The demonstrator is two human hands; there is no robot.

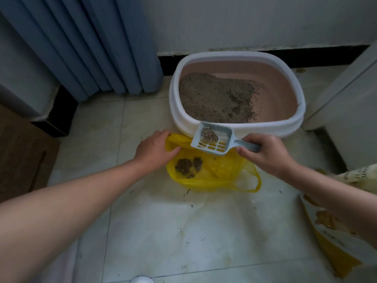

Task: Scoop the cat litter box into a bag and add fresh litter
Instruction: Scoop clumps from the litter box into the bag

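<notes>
Left hand: its fingers are curled over the left rim of the yellow bag, grasping the plastic so that the mouth is held open
Right hand: its fingers are clenched round the handle of the scoop, with the thumb on the near side of the handle
Scoop: pale blue-grey and slotted, it juts leftward from the right fingers toward the left fingers, with its pan between the two hands and above the bag's mouth
Clump: a grey-brown lump in the far part of the pan, left of the right fingers
Yellow bag: it lies on the floor under the scoop, and one handle loop trails on the near side of the right fingers
Waste: dark clumps inside the bag, just nearer than the left fingers
Litter box: white rim and pink inside, it stands on the floor just beyond both sets of fingers
Litter: grey granules heaped toward the left of the box, while the pink bottom shows on the right
Floor: pale tiles, with stray granules nearer than the bag
Printed sack: it lies under the right forearm, well back from the right fingers
Curtain: blue folds hang far beyond the left fingers
</notes>
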